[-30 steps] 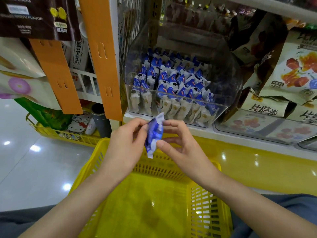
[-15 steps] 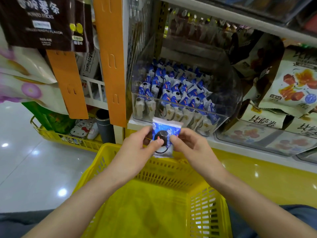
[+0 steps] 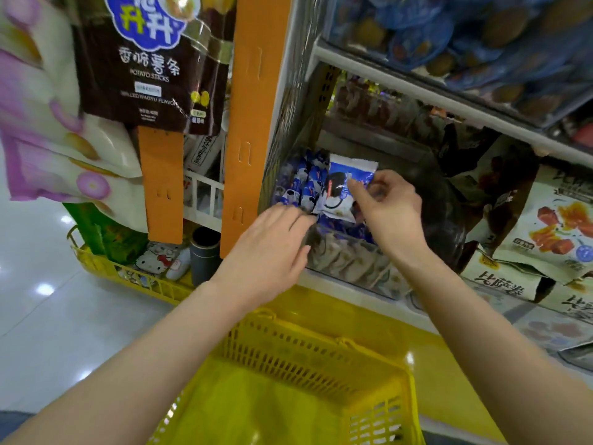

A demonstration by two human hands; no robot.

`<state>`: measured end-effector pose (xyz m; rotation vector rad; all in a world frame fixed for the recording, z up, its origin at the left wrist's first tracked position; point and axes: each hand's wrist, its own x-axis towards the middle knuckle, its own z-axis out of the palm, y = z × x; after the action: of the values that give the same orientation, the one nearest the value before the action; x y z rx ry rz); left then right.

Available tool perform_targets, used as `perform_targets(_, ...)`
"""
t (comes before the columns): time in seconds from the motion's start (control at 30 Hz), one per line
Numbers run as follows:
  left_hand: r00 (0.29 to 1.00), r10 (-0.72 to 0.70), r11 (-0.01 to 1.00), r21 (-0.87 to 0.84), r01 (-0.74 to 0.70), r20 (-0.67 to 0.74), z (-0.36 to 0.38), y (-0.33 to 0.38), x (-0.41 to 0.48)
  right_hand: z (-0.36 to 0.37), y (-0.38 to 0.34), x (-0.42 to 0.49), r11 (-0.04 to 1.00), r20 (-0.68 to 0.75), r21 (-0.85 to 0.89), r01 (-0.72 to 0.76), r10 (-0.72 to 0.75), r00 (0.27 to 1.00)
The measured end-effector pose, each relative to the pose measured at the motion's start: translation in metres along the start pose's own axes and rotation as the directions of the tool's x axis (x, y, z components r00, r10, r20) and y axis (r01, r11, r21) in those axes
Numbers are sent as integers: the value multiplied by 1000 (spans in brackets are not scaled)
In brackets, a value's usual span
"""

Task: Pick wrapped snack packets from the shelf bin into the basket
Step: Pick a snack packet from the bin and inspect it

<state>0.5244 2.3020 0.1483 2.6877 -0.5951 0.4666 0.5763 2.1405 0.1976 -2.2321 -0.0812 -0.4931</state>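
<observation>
Snack packet (image 3: 345, 184) has moved from above the basket (image 3: 314, 345) up to the shelf bin (image 3: 346, 258), mid-frame; right hand (image 3: 391, 210) pinches it, left hand (image 3: 266, 248) spread; deposit outstanding.

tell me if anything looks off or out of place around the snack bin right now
Nothing spilled or torn. One oddity: the right hand pinches a blue packet upright over the clear bin, not over the yellow basket, whose visible floor holds no packets. The left hand reaches open-fingered toward the bin.
</observation>
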Motion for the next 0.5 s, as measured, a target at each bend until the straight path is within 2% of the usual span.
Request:
perform_targets(0.13,1000,10,1000,-15,-10,-3,1,-2,-1,13,-10,20,957,253,-283,-65,140,957)
perform_targets(0.23,1000,14,999,-43,-14,-15,0,-3,-1,9,-20,31,902,316,-432,3,148,937)
perform_targets(0.37,1000,7,998,-65,-8,-29,0,-2,0,15,-24,35,855,410,-517,40,206,888)
perform_targets(0.5,999,7,997,-77,-10,-38,0,-3,-1,35,-17,37,837,465,-538,97,199,863)
